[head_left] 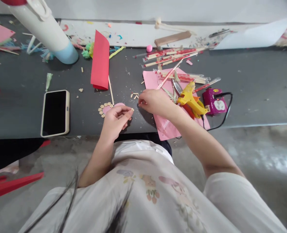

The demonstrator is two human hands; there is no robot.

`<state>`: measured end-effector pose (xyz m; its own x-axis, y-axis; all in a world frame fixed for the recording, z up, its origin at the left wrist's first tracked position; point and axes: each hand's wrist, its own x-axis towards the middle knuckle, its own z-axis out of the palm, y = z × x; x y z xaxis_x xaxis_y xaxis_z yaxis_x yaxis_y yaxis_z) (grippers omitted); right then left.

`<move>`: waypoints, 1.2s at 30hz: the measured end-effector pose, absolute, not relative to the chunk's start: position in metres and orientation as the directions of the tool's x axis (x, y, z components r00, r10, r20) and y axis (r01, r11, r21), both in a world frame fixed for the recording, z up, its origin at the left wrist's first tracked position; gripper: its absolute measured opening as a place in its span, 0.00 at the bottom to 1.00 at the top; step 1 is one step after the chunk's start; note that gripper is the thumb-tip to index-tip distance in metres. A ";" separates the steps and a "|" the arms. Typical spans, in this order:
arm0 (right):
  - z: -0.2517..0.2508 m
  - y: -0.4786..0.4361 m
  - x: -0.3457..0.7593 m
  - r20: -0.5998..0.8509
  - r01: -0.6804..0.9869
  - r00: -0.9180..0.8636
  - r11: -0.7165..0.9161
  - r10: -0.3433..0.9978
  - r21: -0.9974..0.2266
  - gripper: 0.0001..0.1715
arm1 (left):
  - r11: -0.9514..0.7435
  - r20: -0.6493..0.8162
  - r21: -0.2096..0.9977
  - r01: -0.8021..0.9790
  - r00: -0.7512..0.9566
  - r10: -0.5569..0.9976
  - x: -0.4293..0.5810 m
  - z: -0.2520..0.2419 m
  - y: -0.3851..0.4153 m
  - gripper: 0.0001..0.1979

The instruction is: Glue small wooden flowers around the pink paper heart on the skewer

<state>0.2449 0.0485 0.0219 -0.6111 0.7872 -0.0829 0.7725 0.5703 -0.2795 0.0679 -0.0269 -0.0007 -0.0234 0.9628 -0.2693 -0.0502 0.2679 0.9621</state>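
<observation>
Your left grip [119,119] pinches a small pale piece [132,109] between thumb and forefinger, just above the tabletop [255,84] near its front edge. Your right grip [153,101] is bent over at the wrist, fingers curled down beside a few short stick bits [135,95]; whether they are spread, pressed together or pinching something, you cannot tell from this view.

Partly behind your left fingers lies a pink heart [106,110], with small wooden flowers [101,109] along the part of its rim that shows. A thin stick [111,92] runs from the heart away from you, its far end under a folded red card [99,61].

Under and beside your right forearm is a pink sheet [166,127]. On it rests a yellow glue gun [189,98] — a purple box [215,102] with a black cord stands just to its right. Beyond them lie red-and-clear wrapped sticks [172,56], in a loose heap, and a pink ball [149,48].

To your left, a phone [55,113] lies with its screen dark; a white-and-blue bottle [48,35] stands farther back.
</observation>
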 end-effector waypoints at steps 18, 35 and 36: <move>0.023 0.045 0.252 0.035 0.690 -0.562 0.492 0.826 -0.530 0.06 | 0.277 -0.280 0.954 -0.112 -0.006 0.960 0.067 -0.002 -0.030 0.14; 0.032 0.001 0.272 0.345 0.094 -0.390 0.410 0.854 -0.907 0.07 | 0.405 -0.344 0.857 -0.318 0.232 0.910 0.092 0.030 -0.033 0.17; 0.034 -0.002 0.273 0.364 0.128 -0.392 0.442 0.845 -0.888 0.06 | 0.407 -0.346 0.858 -0.312 0.234 0.909 0.092 0.031 -0.033 0.17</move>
